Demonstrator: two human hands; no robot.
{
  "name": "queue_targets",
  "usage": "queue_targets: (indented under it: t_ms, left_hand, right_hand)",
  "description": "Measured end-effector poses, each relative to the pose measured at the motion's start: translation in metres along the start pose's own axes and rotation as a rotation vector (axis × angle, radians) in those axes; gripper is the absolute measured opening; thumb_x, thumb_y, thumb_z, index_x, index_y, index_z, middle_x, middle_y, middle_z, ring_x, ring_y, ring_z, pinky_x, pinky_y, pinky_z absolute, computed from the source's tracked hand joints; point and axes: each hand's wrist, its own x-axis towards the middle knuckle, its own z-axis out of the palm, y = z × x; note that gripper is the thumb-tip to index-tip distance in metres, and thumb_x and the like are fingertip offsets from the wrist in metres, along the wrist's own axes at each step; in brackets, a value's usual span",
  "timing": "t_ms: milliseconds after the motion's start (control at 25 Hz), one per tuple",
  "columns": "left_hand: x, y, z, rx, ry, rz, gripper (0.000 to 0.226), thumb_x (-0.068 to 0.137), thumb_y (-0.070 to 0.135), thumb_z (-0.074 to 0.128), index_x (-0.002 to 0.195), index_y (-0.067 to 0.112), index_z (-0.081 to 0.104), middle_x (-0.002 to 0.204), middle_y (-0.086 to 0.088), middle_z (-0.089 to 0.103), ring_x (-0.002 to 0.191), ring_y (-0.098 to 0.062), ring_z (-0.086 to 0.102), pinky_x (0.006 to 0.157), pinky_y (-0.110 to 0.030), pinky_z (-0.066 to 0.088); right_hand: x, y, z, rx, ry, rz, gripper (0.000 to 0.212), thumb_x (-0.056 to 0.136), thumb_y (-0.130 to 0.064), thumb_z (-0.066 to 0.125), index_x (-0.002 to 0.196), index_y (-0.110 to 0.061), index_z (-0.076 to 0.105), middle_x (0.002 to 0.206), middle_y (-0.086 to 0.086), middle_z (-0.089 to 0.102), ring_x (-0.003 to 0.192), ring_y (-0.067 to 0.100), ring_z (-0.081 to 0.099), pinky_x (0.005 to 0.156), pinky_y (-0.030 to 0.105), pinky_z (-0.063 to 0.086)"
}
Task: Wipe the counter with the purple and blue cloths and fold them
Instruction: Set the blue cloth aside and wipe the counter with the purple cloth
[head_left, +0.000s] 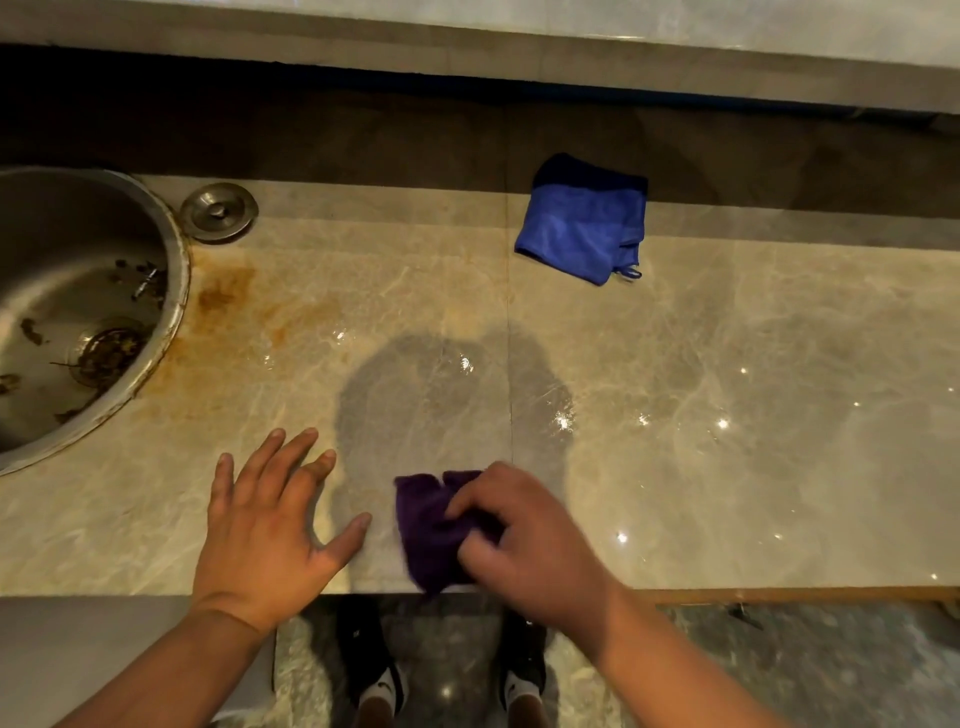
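A small purple cloth (427, 535) lies bunched at the front edge of the beige marble counter (727, 415). My right hand (530, 535) is closed on its right side, fingers pinching the fabric. My left hand (270, 525) rests flat on the counter just left of the cloth, fingers spread, holding nothing. A blue cloth (582, 223), folded into a rough square with a small loop at one corner, lies at the back of the counter against the dark backsplash, well away from both hands.
A round steel sink (171, 291) with debris around its drain is set in the counter at the left. A metal drain plug (219, 212) lies beside it. Rust-coloured stains (234, 296) mark the marble near the sink. My shoes (374, 670) show below the counter edge.
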Motion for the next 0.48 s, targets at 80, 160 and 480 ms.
queue_targets:
  t_ms: [80,160,480]
  left_hand:
    - [0.0,0.0,0.0,-0.006,0.003,0.002,0.081,0.083,0.076,0.049,0.136,0.017,0.065,0.158,-0.005,0.051,0.155,-0.028,0.032,0.127,-0.064,0.014]
    - [0.0,-0.001,0.0,-0.012,0.007,-0.001,0.082,0.083,0.076,0.048,0.137,0.017,0.065,0.158,-0.005,0.051,0.155,-0.028,0.032,0.127,-0.063,0.013]
    - [0.0,0.0,0.0,-0.014,0.0,-0.003,0.082,0.083,0.077,0.047,0.137,0.017,0.065,0.158,-0.005,0.05,0.156,-0.028,0.032,0.126,-0.064,0.015]
  right_hand:
    - [0.011,0.012,-0.039,0.116,0.209,0.104,0.027,0.073,-0.016,0.069,0.095,-0.031,0.075,0.097,-0.011,0.067,0.095,0.001,0.064,0.086,0.013,0.046]
    - [0.029,0.038,-0.086,-0.014,0.397,0.123,0.031,0.072,-0.011,0.068,0.096,-0.03,0.075,0.096,-0.013,0.063,0.093,-0.003,0.062,0.085,0.01,0.044]
    - [0.035,0.08,-0.072,-0.451,0.396,0.257,0.021,0.071,-0.011,0.065,0.09,-0.016,0.07,0.093,0.011,0.064,0.085,0.036,0.058,0.075,0.042,0.049]
